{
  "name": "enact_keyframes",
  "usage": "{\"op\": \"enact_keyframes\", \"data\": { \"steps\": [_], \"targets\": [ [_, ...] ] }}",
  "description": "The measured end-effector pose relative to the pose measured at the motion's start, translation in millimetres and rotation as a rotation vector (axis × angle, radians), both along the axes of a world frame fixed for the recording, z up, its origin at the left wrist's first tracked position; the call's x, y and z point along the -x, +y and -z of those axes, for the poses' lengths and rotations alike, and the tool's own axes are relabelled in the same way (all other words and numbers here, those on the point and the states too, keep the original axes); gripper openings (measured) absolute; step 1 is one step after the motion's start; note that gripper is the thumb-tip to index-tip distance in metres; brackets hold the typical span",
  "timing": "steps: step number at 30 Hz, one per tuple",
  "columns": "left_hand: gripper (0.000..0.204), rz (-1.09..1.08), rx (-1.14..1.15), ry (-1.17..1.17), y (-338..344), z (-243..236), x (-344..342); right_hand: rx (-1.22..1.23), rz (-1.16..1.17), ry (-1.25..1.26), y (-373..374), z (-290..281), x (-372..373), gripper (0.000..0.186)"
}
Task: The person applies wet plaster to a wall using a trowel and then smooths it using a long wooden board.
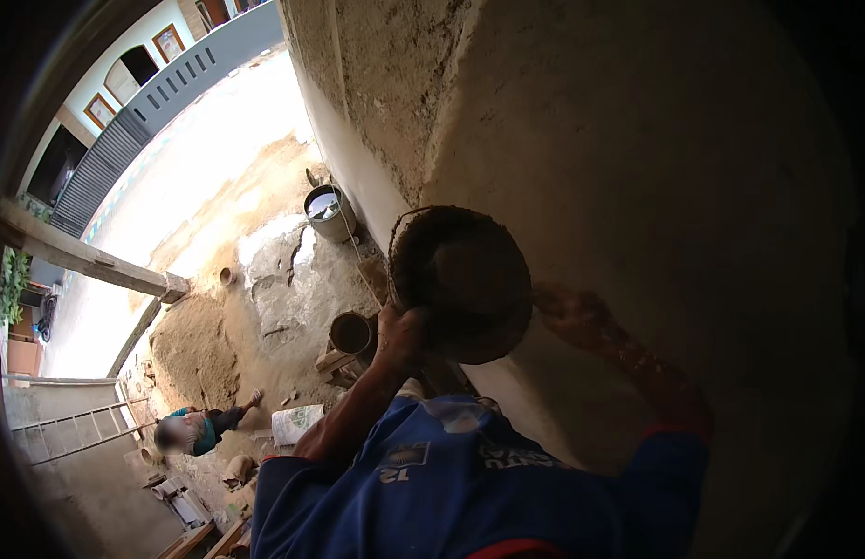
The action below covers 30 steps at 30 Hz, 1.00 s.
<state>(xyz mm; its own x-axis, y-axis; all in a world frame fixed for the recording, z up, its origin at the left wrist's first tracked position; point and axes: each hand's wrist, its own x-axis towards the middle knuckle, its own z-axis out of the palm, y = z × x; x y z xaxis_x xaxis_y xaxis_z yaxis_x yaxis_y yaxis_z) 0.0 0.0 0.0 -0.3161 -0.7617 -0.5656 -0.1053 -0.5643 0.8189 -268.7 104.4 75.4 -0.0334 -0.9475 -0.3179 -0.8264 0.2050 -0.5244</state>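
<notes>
While pale lettering (521, 458) marks the blue shirt (451, 503), the head view catches the left hand (401, 337), fingers curled onto a dark round bucket's (414, 248) left rim. Mouth up, axis roughly toward the viewer, it's before a plastered wall (675, 168)! The right hand (579, 319) is by the opposite rim; its shadowed grip, can't tell. Sandy ground (257, 335) spreads leftward.
</notes>
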Motion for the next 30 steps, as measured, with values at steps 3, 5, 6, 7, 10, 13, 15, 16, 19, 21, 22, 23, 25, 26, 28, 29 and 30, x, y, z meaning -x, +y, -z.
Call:
{"op": "enact_keyframes", "data": {
  "steps": [3, 5, 6, 7, 10, 13, 15, 16, 19, 21, 22, 23, 25, 26, 28, 29, 30],
  "targets": [
    [0.019, -0.088, -0.036, 0.203, -42.3, 6.5, 3.6, 0.129, -0.124, 0.338, -45.3, -38.7, -6.4, 0.041],
    [0.018, -0.057, -0.041, 0.264, -38.0, -6.0, -2.5, 0.129, -0.043, 0.301, -43.2, -64.9, -12.6, 0.037],
    [0.019, -0.077, -0.012, 0.242, -31.6, -4.3, -4.3, 0.162, -0.037, 0.340, -48.6, -86.2, -12.8, 0.037],
    [0.018, -0.091, 0.020, 0.222, -28.7, 8.4, -12.8, 0.202, 0.030, 0.268, -56.1, -112.0, -21.6, 0.037],
    [0.017, -0.238, 0.073, 0.165, -35.3, 4.6, -46.3, 0.342, -0.022, 0.234, -110.0, -171.1, -49.8, 0.037],
    [0.016, -0.107, 0.098, 0.304, -33.9, 18.5, -19.9, 0.525, -0.030, 0.393, -89.9, -272.2, -57.5, 0.038],
    [0.015, -0.136, 0.100, 0.276, -36.5, 22.7, -25.0, 0.481, 0.061, 0.172, -102.8, -314.2, -70.7, 0.038],
    [0.015, -0.140, 0.110, 0.285, -37.0, 25.9, -27.9, 0.491, 0.056, 0.178, -105.8, -327.8, -74.0, 0.038],
    [0.014, -0.148, 0.115, 0.347, -39.5, 39.8, -29.9, 0.616, 0.040, 0.118, -117.0, -355.9, -71.4, 0.039],
    [0.014, -0.281, 0.174, 0.148, -49.0, 57.1, -61.1, 0.492, -0.173, -0.403, -174.4, -343.0, -51.3, 0.043],
    [0.014, -0.257, 0.162, 0.174, -56.1, 70.4, -53.3, 0.602, 0.072, -0.118, -189.4, -353.6, -27.9, 0.044],
    [0.014, -0.212, 0.042, 0.347, -59.7, 89.5, -50.9, 0.683, 0.313, 0.151, -207.9, -357.5, 13.0, 0.046],
    [0.014, -0.109, -0.103, 0.527, -51.1, 86.0, -34.0, 1.143, 0.624, 0.482, -201.0, -379.9, 142.3, 0.050],
    [0.015, -0.145, 0.038, 0.401, -49.2, 52.6, -28.1, 1.151, 0.545, 0.394, -181.1, -399.0, 139.0, 0.051],
    [0.016, -0.194, 0.150, 0.242, -48.1, 27.4, -29.4, 1.119, 0.464, 0.282, -156.2, -395.2, 115.8, 0.053],
    [0.016, -0.213, 0.096, 0.259, -49.8, 25.4, -30.8, 1.160, 0.448, 0.340, -154.5, -380.5, 113.2, 0.053],
    [0.016, -0.236, 0.040, 0.276, -51.6, 21.2, -32.4, 1.198, 0.428, 0.397, -150.7, -365.6, 105.1, 0.054]
  ]
}}
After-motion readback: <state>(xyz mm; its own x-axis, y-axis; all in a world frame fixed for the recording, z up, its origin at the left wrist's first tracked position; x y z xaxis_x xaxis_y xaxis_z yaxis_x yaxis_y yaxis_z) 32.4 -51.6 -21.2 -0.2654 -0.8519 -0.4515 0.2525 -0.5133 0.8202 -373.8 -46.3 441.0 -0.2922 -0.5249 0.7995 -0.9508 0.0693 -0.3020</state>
